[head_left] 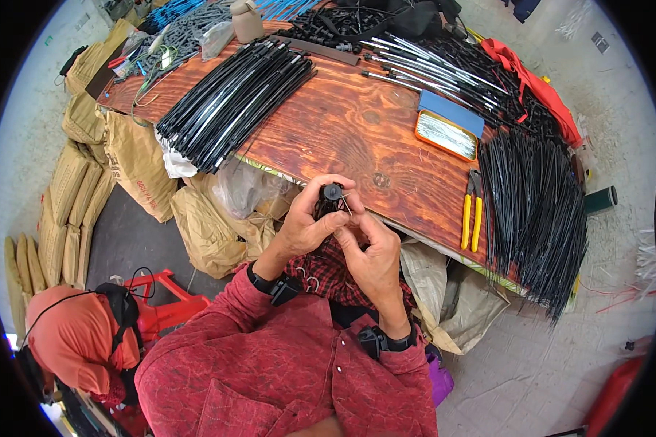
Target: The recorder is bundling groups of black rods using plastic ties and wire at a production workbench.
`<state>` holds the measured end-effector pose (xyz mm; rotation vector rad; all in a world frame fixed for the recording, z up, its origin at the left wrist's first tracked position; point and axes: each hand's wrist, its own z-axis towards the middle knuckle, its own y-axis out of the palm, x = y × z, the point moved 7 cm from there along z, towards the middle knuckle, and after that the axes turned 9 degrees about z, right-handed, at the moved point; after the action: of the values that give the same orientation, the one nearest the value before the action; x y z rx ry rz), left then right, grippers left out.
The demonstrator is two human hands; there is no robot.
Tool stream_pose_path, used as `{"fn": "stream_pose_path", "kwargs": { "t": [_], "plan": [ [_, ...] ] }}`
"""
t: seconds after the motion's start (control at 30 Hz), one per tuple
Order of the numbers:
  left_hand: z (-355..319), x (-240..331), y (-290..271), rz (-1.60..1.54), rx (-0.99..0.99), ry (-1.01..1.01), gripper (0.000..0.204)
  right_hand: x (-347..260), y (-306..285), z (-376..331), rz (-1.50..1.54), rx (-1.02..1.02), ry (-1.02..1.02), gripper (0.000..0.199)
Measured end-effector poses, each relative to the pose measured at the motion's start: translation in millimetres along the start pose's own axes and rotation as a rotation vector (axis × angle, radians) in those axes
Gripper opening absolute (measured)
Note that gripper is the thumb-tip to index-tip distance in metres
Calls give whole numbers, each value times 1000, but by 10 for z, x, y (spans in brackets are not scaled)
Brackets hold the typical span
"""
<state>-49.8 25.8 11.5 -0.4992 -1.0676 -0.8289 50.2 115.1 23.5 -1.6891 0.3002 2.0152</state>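
Note:
My left hand point(312, 221) is closed around a black round-topped plastic hub point(333, 192) with dark slots below its cap, in front of the table's near edge. At the hub's right side, my right hand point(372, 251) pinches with thumb and forefinger close together. A thin light wire point(347, 206) stands between the hub and those fingertips. What lies under the hub is mostly hidden by my hands. Yellow-handled pliers point(471, 215) rest on the table to the right of my hands.
The wooden table point(342, 116) carries a bundle of black rods point(233, 102), silver-and-black shafts point(437, 73), an orange-rimmed tin point(447, 135) of thin wires and black ribs point(532, 204) overhanging the edge. Brown sacks point(219, 226) lie below. A person in an orange head covering point(80, 339) is at lower left.

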Motion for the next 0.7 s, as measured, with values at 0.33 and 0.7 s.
{"fn": "stream_pose_path", "kwargs": {
  "t": [0.33,0.7],
  "plan": [
    [49,-3,35,-36,-20,3,48,-79,-87,32,390,144,6,15],
    [42,59,60,-27,-39,-4,49,-302,-182,151,9,38,-272,12]
  ]
}}
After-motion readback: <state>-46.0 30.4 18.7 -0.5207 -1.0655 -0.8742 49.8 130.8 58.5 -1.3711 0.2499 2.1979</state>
